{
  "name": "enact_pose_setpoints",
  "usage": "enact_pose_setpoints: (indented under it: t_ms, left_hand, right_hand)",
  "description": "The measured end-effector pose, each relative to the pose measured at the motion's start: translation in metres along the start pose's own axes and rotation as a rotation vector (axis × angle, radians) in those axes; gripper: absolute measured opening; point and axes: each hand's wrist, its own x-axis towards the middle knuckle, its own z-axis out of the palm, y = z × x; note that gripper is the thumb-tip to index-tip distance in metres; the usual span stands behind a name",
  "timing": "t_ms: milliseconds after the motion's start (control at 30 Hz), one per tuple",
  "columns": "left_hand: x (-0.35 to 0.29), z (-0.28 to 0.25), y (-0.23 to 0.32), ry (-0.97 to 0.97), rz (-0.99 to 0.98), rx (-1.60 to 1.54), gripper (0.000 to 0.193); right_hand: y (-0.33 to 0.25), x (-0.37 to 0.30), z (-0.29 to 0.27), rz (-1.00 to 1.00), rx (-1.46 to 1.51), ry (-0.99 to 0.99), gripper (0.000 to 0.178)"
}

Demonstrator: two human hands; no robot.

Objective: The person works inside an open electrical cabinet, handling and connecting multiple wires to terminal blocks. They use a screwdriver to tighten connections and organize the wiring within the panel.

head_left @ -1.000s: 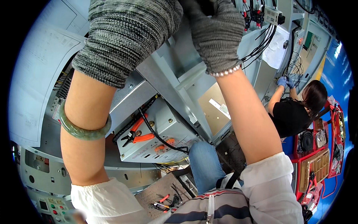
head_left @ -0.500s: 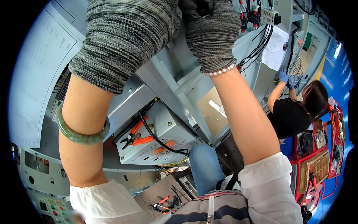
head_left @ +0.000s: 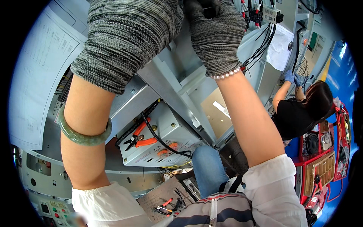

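Observation:
My left hand (head_left: pixel 130 34), in a grey-and-black knitted glove, reaches up to the top edge, where its fingers are cut off. Beside it my right hand (head_left: pixel 217 34), gloved the same way, has its dark-coated fingers curled into a ring near the top edge. What those fingers hold, if anything, cannot be made out. Both hands are over the grey metal frame (head_left: pixel 166 83) of a cabinet. Just right of my right hand hang black cables (head_left: pixel 266 45) and connectors with red and white sleeves (head_left: pixel 257 15). Below the hands, orange-handled pliers (head_left: pixel 141 136) rest on a grey metal box (head_left: pixel 151 153).
A large printed drawing sheet (head_left: pixel 36 87) hangs at the left. At the right a co-worker (head_left: pixel 298 117) in blue gloves handles thin wires by another cabinet. Red tool carts (head_left: pixel 300 160) stand behind. Several tools (head_left: pixel 168 206) lie on a board near my knee (head_left: pixel 208 168).
My right hand has shifted very slightly right and down, still curled. My left hand has hardly moved. The co-worker's hands have shifted a little.

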Motion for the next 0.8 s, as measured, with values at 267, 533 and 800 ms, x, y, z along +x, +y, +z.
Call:
enact_pose_setpoints:
  t_ms: [267,533,800]
  left_hand:
    - [0.002,0.001,-0.001,-0.048,0.032,0.041,0.024]
    - [0.003,-0.009,0.007,-0.059,-0.022,0.088,0.024]
    - [0.002,-0.007,0.01,0.009,-0.01,0.073,0.025]
  right_hand:
    - [-0.012,-0.002,0.007,0.201,0.159,0.042,0.011]
    - [-0.014,0.0,-0.009,0.121,0.112,-0.054,0.013]
    - [-0.004,0.001,0.003,0.147,0.187,0.016,0.013]
